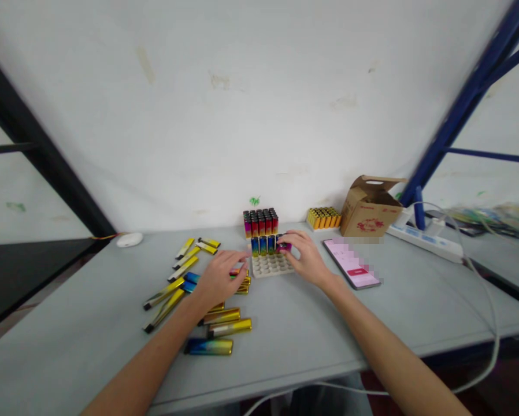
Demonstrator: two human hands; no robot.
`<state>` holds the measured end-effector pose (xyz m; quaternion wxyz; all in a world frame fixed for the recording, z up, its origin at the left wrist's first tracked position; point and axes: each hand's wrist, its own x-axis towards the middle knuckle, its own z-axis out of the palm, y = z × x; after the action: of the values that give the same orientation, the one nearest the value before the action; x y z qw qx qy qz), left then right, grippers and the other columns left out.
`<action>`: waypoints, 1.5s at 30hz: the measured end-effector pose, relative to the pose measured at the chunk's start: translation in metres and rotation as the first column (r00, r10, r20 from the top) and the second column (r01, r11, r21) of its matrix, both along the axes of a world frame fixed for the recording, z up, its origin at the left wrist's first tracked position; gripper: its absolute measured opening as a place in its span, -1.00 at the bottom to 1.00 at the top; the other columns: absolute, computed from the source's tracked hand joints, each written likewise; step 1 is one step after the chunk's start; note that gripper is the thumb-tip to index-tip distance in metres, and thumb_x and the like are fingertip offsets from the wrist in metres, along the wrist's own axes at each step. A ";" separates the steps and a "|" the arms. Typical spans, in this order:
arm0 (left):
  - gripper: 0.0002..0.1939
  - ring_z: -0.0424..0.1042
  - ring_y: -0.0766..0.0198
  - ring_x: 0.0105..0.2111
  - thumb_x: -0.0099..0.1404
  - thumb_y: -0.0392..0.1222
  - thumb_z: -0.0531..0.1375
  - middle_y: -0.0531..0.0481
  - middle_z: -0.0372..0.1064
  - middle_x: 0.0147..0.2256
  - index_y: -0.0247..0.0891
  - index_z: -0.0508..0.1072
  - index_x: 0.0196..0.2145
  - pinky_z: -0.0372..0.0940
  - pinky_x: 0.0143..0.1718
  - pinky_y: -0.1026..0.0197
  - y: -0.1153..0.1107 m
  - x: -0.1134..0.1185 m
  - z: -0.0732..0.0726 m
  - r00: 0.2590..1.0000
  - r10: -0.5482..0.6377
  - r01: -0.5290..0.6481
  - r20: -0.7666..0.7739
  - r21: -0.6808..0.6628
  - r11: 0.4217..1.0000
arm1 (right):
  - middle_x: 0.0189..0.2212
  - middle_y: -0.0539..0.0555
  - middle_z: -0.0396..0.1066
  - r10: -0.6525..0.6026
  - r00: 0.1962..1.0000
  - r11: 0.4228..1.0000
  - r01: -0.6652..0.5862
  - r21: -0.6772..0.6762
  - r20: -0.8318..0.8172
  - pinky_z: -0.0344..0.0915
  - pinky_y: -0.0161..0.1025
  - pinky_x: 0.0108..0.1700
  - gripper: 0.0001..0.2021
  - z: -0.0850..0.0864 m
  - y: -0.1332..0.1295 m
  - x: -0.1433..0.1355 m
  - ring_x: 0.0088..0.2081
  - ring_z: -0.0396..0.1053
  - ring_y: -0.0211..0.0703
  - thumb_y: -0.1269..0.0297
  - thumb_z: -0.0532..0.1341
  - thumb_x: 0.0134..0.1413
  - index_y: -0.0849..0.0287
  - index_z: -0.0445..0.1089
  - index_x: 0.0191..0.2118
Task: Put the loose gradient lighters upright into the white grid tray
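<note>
In the head view, my right hand (307, 257) pinches a purple-pink shiny tube (284, 247) with a dark top, at the right end of a row of upright blue-yellow tubes (263, 245). That row stands in the back of a pale tray (271, 266) with round holes; the front holes show bare. My left hand (220, 277) is over the loose tubes left of the tray, its thumb and fingers apart with nothing plainly gripped. Beneath it, some yellow, red and blue tubes are partly hidden. Several more yellow tubes (229, 327) lie nearer the front edge, with a blue-yellow tube (210, 346).
Behind the tray stands a block of red-purple tubes (260, 222) with dark tops. To its right are a tray of yellow cylinders (323, 218), an open cardboard box (370, 211), a phone (350, 264) and a power strip (428, 240) with a white cable. A white case (129, 240) lies far left.
</note>
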<state>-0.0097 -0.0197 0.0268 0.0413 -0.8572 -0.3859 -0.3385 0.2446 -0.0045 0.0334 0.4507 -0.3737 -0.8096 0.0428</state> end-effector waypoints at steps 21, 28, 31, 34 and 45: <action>-0.79 0.44 0.13 -0.21 0.30 -0.20 0.06 -0.09 0.49 -0.24 -0.25 0.47 -0.22 0.31 -0.09 0.06 0.002 0.001 0.004 0.998 0.010 -0.017 -0.067 -0.105 0.994 | 0.10 0.23 0.21 -0.167 0.980 0.986 0.163 0.040 0.105 0.16 0.07 0.16 -0.67 -0.016 0.014 0.008 0.14 0.17 0.04 0.35 0.11 0.18 0.10 0.30 0.07; -0.73 0.44 0.11 -0.15 0.27 -0.07 0.12 -0.12 0.48 -0.17 -0.23 0.50 -0.18 0.33 -0.05 0.07 0.007 -0.015 0.006 0.986 0.022 -0.056 -0.162 -0.208 0.976 | 0.05 0.22 0.25 -0.162 0.985 0.986 0.159 0.049 0.059 0.21 0.09 0.11 -0.72 -0.019 0.017 0.015 0.10 0.22 0.05 0.34 0.13 0.15 0.07 0.40 -0.03; -0.63 0.45 0.09 -0.12 0.26 -0.01 0.13 -0.15 0.48 -0.10 -0.25 0.46 -0.06 0.33 -0.05 0.08 0.010 -0.025 0.004 0.978 0.041 -0.090 -0.207 -0.236 0.968 | 0.05 0.23 0.25 -0.173 0.982 0.985 0.170 0.039 0.076 0.24 0.08 0.10 -0.70 -0.018 0.013 0.014 0.09 0.22 0.06 0.32 0.12 0.16 0.09 0.37 0.00; -0.58 0.46 0.09 -0.10 0.26 0.03 0.12 -0.14 0.47 -0.06 -0.24 0.44 -0.02 0.32 -0.05 0.11 0.013 -0.034 0.004 0.971 0.042 -0.104 -0.235 -0.257 0.961 | 0.04 0.25 0.25 -0.171 0.980 0.985 0.171 0.018 0.098 0.24 0.05 0.11 -0.67 -0.016 0.009 0.011 0.09 0.23 0.05 0.32 0.11 0.16 0.14 0.32 0.05; -0.74 0.47 0.07 -0.17 0.23 -0.04 0.12 -0.14 0.51 -0.22 -0.21 0.53 -0.31 0.34 -0.09 0.05 0.023 -0.047 0.004 0.972 0.031 -0.099 -0.233 -0.290 0.952 | 0.04 0.25 0.25 -0.221 0.975 0.969 0.219 0.115 -0.002 0.21 0.04 0.13 -0.65 -0.013 -0.003 -0.005 0.08 0.23 0.05 0.34 0.10 0.14 0.15 0.26 0.06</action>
<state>-0.0568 0.0031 0.0306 -0.0344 -0.8731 -0.4537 -0.1751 0.2401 -0.0075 0.0200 0.4689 -0.4349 -0.7667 -0.0561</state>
